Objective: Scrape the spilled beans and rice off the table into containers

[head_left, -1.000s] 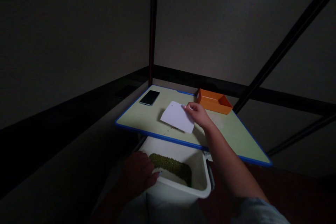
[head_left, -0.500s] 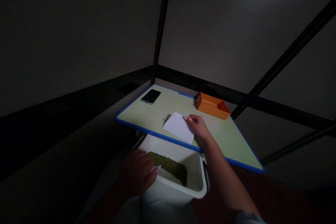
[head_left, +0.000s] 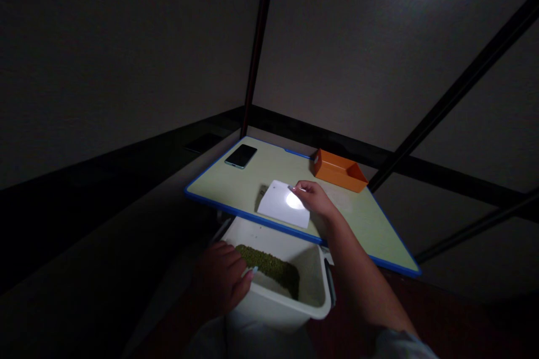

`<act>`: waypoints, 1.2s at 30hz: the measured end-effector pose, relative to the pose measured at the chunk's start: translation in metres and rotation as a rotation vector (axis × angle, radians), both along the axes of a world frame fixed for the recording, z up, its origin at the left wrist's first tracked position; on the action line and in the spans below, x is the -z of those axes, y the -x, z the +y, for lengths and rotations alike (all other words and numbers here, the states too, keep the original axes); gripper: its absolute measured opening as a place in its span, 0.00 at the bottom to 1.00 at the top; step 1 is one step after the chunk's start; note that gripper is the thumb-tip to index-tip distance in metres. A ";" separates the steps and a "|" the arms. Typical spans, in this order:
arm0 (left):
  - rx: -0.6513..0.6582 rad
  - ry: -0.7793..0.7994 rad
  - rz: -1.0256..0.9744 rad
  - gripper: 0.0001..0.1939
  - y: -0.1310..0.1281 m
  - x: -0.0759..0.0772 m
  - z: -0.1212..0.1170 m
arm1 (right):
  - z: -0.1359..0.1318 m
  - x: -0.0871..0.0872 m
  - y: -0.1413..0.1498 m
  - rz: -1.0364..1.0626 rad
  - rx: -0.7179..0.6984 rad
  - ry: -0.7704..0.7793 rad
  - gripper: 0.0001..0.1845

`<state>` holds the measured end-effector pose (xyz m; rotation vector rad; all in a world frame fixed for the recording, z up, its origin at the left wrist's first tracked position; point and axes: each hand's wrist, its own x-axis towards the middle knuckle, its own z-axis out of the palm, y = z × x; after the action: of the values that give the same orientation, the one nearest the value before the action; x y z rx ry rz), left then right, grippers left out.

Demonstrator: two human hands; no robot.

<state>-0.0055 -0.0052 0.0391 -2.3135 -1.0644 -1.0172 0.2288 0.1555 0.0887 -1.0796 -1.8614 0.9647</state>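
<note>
My right hand (head_left: 315,199) pinches the upper right edge of a white card (head_left: 275,208), which is tilted over the near side of the tabletop. A bright spot of light shines on the card beside my fingers. A few dark crumbs (head_left: 263,190) show at the card's left edge, partly hidden by it. My left hand (head_left: 222,276) is closed over the near left rim of a white plastic tub (head_left: 297,304), just below the table edge. Green granules (head_left: 272,265) lie in a band on the tub's floor, and small specks show on its far inner wall.
The pale tabletop (head_left: 227,185) has a raised blue edge. A phone (head_left: 241,156) lies at its far left, and an orange open tray (head_left: 340,173) stands at the far right. A faint pale sheet or mark (head_left: 339,197) lies right of my hand. Dark walls close in behind.
The card has shifted slightly left and towards the near edge, and a bright spot now shows on it. Fewer crumbs show beside it; specks now show on the tub's far wall.
</note>
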 end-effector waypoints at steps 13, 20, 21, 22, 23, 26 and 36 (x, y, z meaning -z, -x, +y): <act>-0.018 -0.035 -0.003 0.13 -0.008 0.004 0.003 | 0.021 0.005 -0.056 0.059 0.270 0.035 0.23; -0.052 -0.033 -0.010 0.14 -0.015 0.002 0.000 | 0.022 0.012 -0.055 0.069 0.234 -0.017 0.22; -0.052 -0.033 -0.001 0.14 -0.014 0.003 -0.001 | 0.020 0.012 -0.055 0.076 0.234 -0.012 0.22; -0.052 -0.035 0.003 0.13 -0.014 0.004 -0.001 | 0.018 0.011 -0.056 0.077 0.231 -0.004 0.22; -0.051 -0.037 0.004 0.13 -0.013 0.005 -0.002 | 0.016 0.011 -0.056 0.071 0.226 0.007 0.22; -0.033 -0.020 0.002 0.12 -0.010 0.006 -0.003 | 0.011 0.009 -0.055 0.032 0.227 0.039 0.21; -0.009 -0.012 0.002 0.12 -0.007 0.009 -0.004 | 0.012 0.008 -0.057 -0.051 0.319 0.010 0.22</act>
<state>0.0011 -0.0091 0.0298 -2.2979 -1.0639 -1.0153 0.2853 0.1676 0.0808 -1.3685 -1.6588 0.7666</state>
